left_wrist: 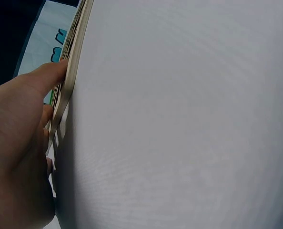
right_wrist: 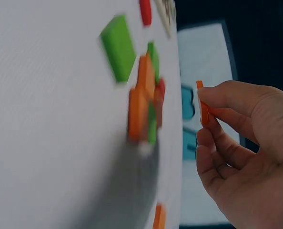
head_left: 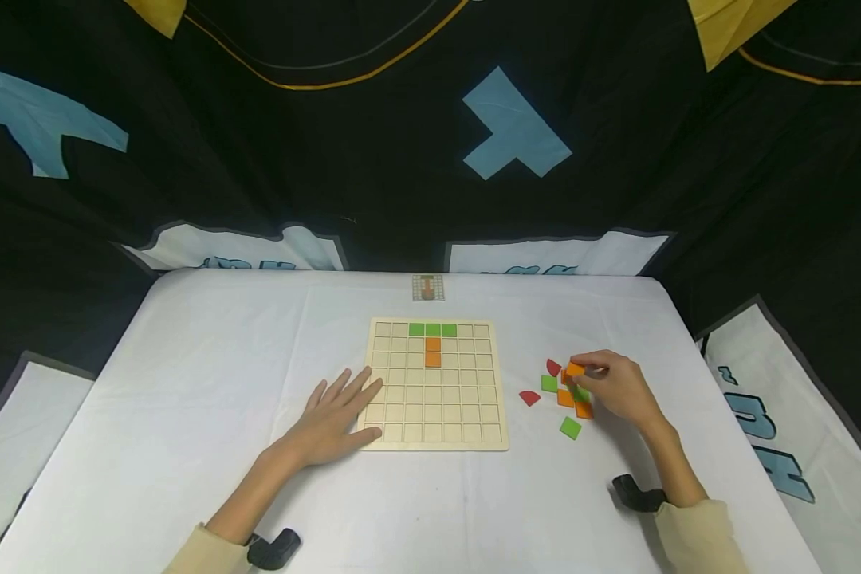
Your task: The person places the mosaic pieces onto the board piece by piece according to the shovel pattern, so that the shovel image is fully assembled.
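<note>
A square wooden grid board (head_left: 438, 391) lies on the table, with three green square tiles (head_left: 433, 329) in its top row and two orange square tiles (head_left: 433, 352) below the middle one. My left hand (head_left: 330, 422) rests with spread fingers on the board's left edge; in the left wrist view the thumb (left_wrist: 53, 76) lies against that edge. To the right of the board, my right hand (head_left: 615, 388) pinches an orange square tile (right_wrist: 203, 102) between thumb and fingertips, above a loose pile of green, orange and red pieces (head_left: 565, 397). The hand partly hides the pile.
Past the board's far edge lies a small pattern card (head_left: 428, 288) showing a grid with a coloured figure. Red quarter-round pieces (head_left: 529, 397) and a lone green tile (head_left: 570, 428) lie around the pile. A white cloth (head_left: 222, 359) covers the table; a dark patterned curtain hangs behind.
</note>
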Tool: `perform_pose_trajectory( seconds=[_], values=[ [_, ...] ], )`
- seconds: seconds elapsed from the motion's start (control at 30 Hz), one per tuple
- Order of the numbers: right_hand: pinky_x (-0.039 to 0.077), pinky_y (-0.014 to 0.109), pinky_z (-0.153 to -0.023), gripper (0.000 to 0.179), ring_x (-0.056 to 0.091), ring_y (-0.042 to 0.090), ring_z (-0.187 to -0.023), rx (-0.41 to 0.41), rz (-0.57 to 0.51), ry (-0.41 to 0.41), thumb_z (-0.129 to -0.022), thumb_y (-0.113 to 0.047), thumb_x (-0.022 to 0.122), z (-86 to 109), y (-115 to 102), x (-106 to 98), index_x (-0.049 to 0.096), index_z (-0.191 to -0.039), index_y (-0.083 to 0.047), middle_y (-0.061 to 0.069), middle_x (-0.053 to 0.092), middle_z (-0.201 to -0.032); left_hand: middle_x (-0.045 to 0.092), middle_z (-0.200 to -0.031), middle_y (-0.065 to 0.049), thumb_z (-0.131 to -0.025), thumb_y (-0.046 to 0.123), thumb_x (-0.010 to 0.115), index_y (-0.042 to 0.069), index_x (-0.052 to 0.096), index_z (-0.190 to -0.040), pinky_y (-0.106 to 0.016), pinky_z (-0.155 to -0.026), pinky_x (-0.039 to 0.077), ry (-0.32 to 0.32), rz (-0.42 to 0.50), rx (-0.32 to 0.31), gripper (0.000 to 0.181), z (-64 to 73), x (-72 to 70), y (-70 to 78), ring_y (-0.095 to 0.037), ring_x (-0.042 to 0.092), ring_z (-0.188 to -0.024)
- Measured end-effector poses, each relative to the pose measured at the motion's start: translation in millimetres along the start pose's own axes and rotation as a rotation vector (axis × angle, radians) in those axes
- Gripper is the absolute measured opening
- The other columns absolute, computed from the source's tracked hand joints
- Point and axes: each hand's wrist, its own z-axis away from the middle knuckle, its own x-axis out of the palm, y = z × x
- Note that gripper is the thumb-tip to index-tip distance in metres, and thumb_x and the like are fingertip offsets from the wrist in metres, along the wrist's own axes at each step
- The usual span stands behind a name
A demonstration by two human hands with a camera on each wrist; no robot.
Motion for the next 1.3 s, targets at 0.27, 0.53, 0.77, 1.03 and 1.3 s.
perform_pose_trajectory(
  seconds=[0.27,0.53,0.77,1.03,1.3],
  values=[
    [0.057,0.043,-0.082,0.027,0.065,0.03,-0.097,-0.088,-0.055,-0.037,-0.087,-0.004,0.075,-18.1,-30.2,23.2,0.074,-0.114,0.0,0.012,0.07,-0.112,0.017,-0.165,-0.01,-0.097,0.049,0.058,0.013,0.032,-0.158,-0.064,-0.115,0.001,-0.003,0.004,0.001,0.075,0.2,-0.3,0.1,-0.039,0.007,-0.15],
    [0.055,0.04,-0.082,0.029,0.065,0.024,-0.096,-0.088,-0.113,-0.099,-0.085,-0.007,0.074,-29.5,-59.0,50.1,0.075,-0.114,-0.008,0.005,0.069,-0.116,0.019,-0.164,-0.013,-0.097,0.048,0.058,0.011,0.033,-0.157,-0.066,-0.114,0.002,0.007,0.011,0.009,0.075,0.9,-0.2,0.3,-0.042,0.008,-0.149],
    [0.054,0.039,-0.078,0.028,0.064,0.023,-0.091,-0.121,-0.104,-0.157,-0.086,-0.013,0.077,-38.0,-79.4,76.1,0.076,-0.114,-0.011,0.004,0.07,-0.116,0.018,-0.165,-0.012,-0.097,0.049,0.058,0.012,0.033,-0.157,-0.065,-0.114,0.002,0.001,0.007,0.005,0.075,0.7,-0.3,0.6,-0.04,0.008,-0.15],
    [0.053,0.038,-0.09,0.028,0.064,0.02,-0.1,-0.16,-0.119,-0.179,-0.085,-0.01,0.078,-47.2,-101.4,100.1,0.076,-0.112,-0.008,0.004,0.07,-0.115,0.017,-0.165,-0.011,-0.097,0.048,0.058,0.012,0.032,-0.157,-0.065,-0.114,0.002,-0.009,0.005,-0.002,0.075,0.5,-1.6,1.3,-0.04,0.007,-0.15],
    [0.047,0.039,-0.1,0.028,0.06,0.024,-0.115,-0.199,-0.099,-0.198,-0.084,-0.008,0.078,-53.2,-115.9,120.2,0.077,-0.112,-0.007,0.005,0.07,-0.116,0.016,-0.165,-0.01,-0.097,0.048,0.058,0.013,0.032,-0.158,-0.064,-0.115,0.001,-0.013,0.011,-0.006,0.075,-1.1,-0.4,0.6,-0.039,0.006,-0.15]
  ],
)
